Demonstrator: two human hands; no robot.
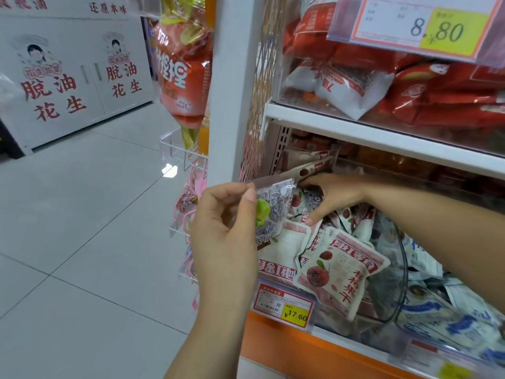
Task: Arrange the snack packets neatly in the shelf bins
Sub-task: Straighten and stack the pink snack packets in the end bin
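Left hand (224, 222) pinches packet (273, 207); right hand's (332, 196) hold unclear

A white post (235, 77) stands near the middle of the view. Just left of it hangs an orange bag (183, 77) with white lettering, and below that a clear rack (175, 149) juts out, with pink trinkets (188, 203) hanging lower down, partly hidden. Well to the post's left is a white cabinet (73, 77) printed with red characters and a cartoon drawing. Pale floor tiles (82, 228) spread from the cabinet to the foot of the post. Just right of the post hangs a mesh net (262, 105). Farther right, high up, is a price tag (420, 26) reading 8.80; lower down, a smaller tag (284, 306) reads 17.60, above an orange strip (273, 340).
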